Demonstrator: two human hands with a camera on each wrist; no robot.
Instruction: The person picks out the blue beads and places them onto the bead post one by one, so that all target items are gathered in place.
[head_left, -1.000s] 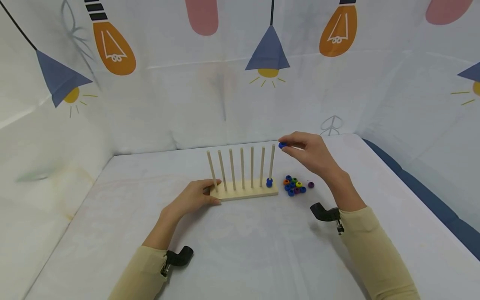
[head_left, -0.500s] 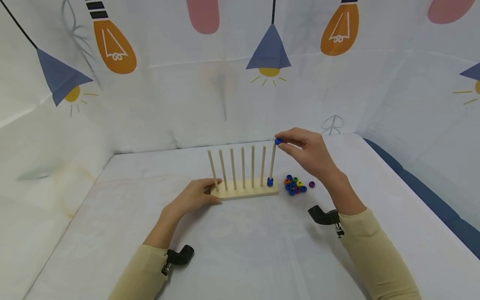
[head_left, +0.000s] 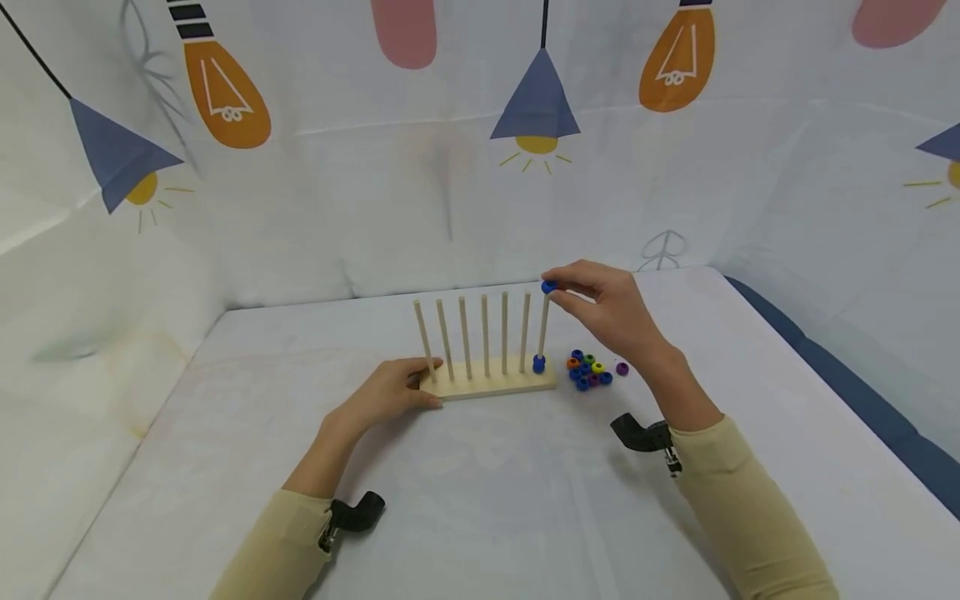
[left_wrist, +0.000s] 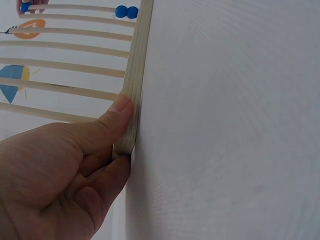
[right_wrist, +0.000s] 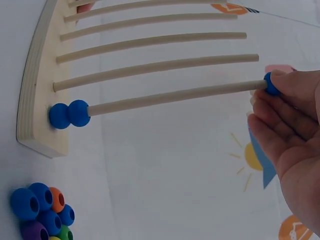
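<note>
A wooden peg rack (head_left: 487, 383) with a row of several upright pegs stands on the table. My left hand (head_left: 386, 390) grips its left end, thumb at the front edge and fingers behind, as the left wrist view also shows. Two blue beads (right_wrist: 70, 114) sit stacked at the foot of the rightmost peg (right_wrist: 175, 96). My right hand (head_left: 603, 304) pinches another blue bead (right_wrist: 271, 84) between thumb and fingers at the tip of that same peg. In the right wrist view the peg's end meets the bead; how far it goes into the hole is hidden.
A cluster of loose beads (head_left: 583, 373), mostly blue with orange, green, yellow and purple ones, lies right of the rack. One purple bead (head_left: 622, 368) lies apart from it. A white cloth printed with lamps (head_left: 536, 100) hangs behind the white table (head_left: 495, 500).
My right hand has moved left with the blue bead, from beside the rightmost peg to its tip. The left hand and the rack have stayed in place.
</note>
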